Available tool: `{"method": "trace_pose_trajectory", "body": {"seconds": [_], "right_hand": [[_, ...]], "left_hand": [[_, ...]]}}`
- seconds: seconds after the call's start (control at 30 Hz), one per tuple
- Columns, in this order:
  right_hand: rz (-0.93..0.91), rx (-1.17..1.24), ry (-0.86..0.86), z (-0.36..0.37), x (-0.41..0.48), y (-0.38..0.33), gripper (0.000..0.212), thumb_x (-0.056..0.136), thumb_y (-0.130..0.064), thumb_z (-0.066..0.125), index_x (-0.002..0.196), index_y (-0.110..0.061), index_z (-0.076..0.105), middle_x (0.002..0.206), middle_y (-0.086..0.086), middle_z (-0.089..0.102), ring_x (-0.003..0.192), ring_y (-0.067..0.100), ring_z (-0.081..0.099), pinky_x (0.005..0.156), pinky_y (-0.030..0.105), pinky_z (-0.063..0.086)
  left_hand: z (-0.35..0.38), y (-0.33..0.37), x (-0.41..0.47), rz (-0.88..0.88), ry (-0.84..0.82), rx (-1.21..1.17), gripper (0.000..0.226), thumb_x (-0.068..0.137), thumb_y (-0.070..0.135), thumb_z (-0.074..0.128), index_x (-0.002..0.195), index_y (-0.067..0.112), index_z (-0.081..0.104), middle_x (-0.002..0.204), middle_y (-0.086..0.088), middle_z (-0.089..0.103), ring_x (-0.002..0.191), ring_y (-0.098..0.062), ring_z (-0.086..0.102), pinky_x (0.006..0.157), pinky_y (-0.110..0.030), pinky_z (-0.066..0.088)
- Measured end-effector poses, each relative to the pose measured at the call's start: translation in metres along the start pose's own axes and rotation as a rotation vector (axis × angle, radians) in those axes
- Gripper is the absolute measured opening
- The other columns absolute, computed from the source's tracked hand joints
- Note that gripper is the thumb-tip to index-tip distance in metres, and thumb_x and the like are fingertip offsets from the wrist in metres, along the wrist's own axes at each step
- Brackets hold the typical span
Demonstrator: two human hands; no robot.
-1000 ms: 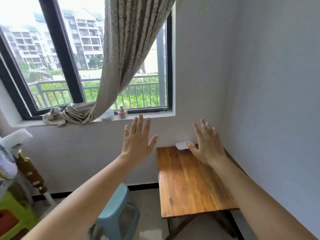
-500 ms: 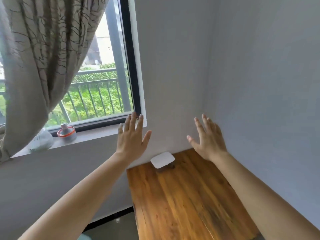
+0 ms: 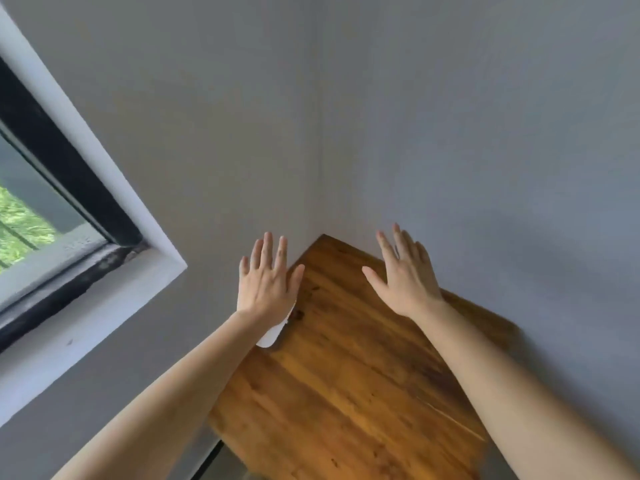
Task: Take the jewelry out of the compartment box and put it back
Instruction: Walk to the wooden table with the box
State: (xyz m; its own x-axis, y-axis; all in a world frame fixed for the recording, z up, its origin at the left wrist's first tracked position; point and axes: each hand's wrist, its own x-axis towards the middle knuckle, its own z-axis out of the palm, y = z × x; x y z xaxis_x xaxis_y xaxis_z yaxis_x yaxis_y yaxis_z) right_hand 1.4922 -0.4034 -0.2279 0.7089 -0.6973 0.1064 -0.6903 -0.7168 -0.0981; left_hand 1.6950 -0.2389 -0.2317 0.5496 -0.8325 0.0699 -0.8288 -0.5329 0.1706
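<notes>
A small white box [image 3: 270, 336] lies on the wooden table [image 3: 349, 375] against the left wall, with its lid closed. Most of it is hidden behind my left wrist, so only one rounded corner shows. My left hand [image 3: 267, 284] hovers above it, palm down, fingers spread, holding nothing. My right hand [image 3: 403, 275] is raised over the table's far corner, also spread and holding nothing. No jewelry is visible.
The table fits into the room corner between two grey walls. A window [image 3: 45, 216] with a black frame and white sill is at the left. A strip of floor [image 3: 225, 462] shows below the table's near left edge.
The view has swung right and tilted, so the curtain and sill items have left the frame. Both hands stay spread; the left one now covers most of the white box.
</notes>
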Motion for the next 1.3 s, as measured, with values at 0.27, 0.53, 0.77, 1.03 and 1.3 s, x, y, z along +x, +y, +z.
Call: {"method": "trace_pose_trajectory", "body": {"seconds": [0.27,0.53,0.77,1.03,1.3], "right_hand": [[0.280,0.005,-0.162,0.136,-0.068,0.017,0.075,0.098,-0.062,0.031,0.157,-0.018,0.014,0.165,0.017,0.008,0.150,0.035,0.016,0.120,0.048,0.016],[0.417,0.030,-0.265,0.252,-0.139,0.023,0.075,0.099,-0.063,0.027,0.158,-0.020,0.009,0.166,0.014,0.000,0.152,0.032,0.009,0.122,0.046,0.011],[0.474,0.085,-0.068,0.318,-0.161,0.018,0.073,0.100,-0.060,0.030,0.158,-0.019,0.012,0.166,0.013,0.003,0.151,0.031,0.011,0.121,0.045,0.011],[0.541,-0.008,0.047,0.326,-0.224,-0.025,0.073,0.100,-0.061,0.027,0.158,-0.019,0.014,0.165,0.015,0.006,0.151,0.033,0.011,0.121,0.048,0.011],[0.594,-0.049,0.043,0.317,-0.273,-0.106,0.075,0.098,-0.065,0.023,0.158,-0.023,0.010,0.166,0.012,0.001,0.152,0.030,0.004,0.121,0.046,0.006]], "left_hand": [[0.148,0.014,-0.011,0.199,-0.246,-0.049,0.068,0.100,0.063,0.010,0.157,0.028,-0.002,0.166,-0.002,-0.009,0.153,-0.024,-0.007,0.121,-0.046,-0.002],[0.272,-0.002,-0.052,0.344,-0.353,0.013,0.067,0.099,0.063,0.011,0.157,0.029,0.003,0.166,-0.001,-0.006,0.153,-0.022,-0.007,0.122,-0.047,0.002],[0.337,-0.008,-0.053,0.443,-0.179,-0.009,0.064,0.102,0.056,0.020,0.155,0.020,0.021,0.164,-0.011,0.016,0.151,-0.030,0.013,0.120,-0.053,0.019],[0.345,-0.051,-0.094,0.568,-0.103,-0.034,0.064,0.102,0.056,0.021,0.155,0.020,0.024,0.164,-0.011,0.016,0.152,-0.028,0.011,0.121,-0.052,0.015],[0.313,-0.129,-0.140,0.576,-0.004,-0.101,0.065,0.100,0.058,0.021,0.155,0.023,0.022,0.164,-0.010,0.016,0.152,-0.028,0.009,0.121,-0.054,0.015]]}}
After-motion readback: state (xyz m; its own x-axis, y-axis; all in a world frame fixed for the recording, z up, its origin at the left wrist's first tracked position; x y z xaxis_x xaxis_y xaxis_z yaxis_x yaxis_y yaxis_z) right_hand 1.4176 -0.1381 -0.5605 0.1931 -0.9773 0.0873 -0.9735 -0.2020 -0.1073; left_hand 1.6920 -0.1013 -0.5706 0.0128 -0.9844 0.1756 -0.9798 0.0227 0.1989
